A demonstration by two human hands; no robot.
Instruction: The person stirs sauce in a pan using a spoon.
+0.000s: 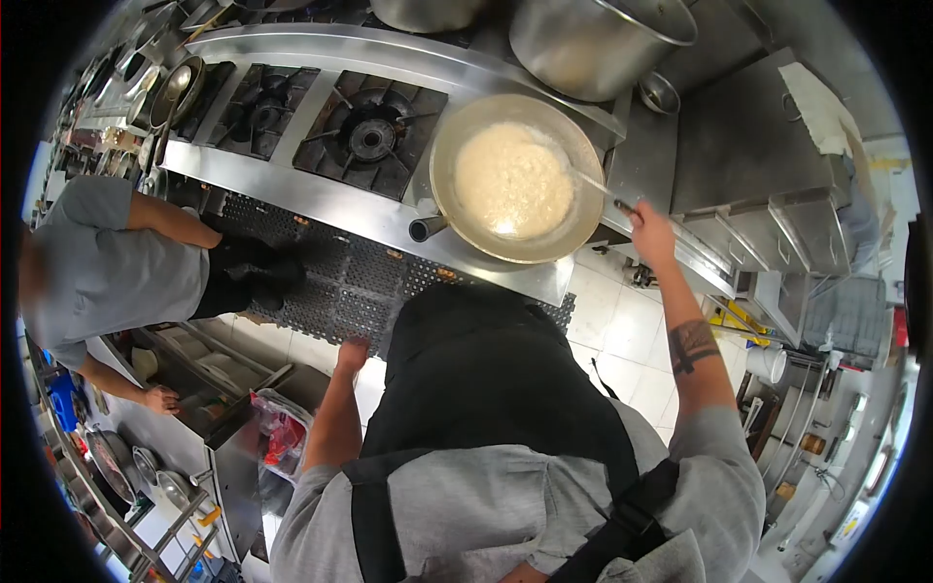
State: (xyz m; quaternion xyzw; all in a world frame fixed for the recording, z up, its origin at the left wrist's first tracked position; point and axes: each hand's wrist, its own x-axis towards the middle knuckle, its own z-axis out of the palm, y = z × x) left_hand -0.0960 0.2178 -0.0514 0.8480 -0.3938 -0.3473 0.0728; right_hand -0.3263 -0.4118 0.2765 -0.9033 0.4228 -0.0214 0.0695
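My right hand (653, 233) is closed round the dark handle of a metal utensil (604, 189), whose far end reaches into a wide pan (452, 209). Pale, creamy food with a bubbly, lumpy surface (515, 180) fills much of the pan, which stands on the stove. The pan's hollow handle (428, 228) points towards the lower left, and neither hand touches it. At my left side, below the stove edge, hangs my left hand (355, 355), away from the pan; its fingers are too small and foreshortened to make out.
Bare burners (371, 139) lie left of the pan. Large pots (588, 49) stand behind it. A co-worker in a grey shirt (146, 253) stands at the left, one hand by a counter (175, 437). Steel drawers (758, 238) are at the right; a black mat (340, 282) covers the floor.
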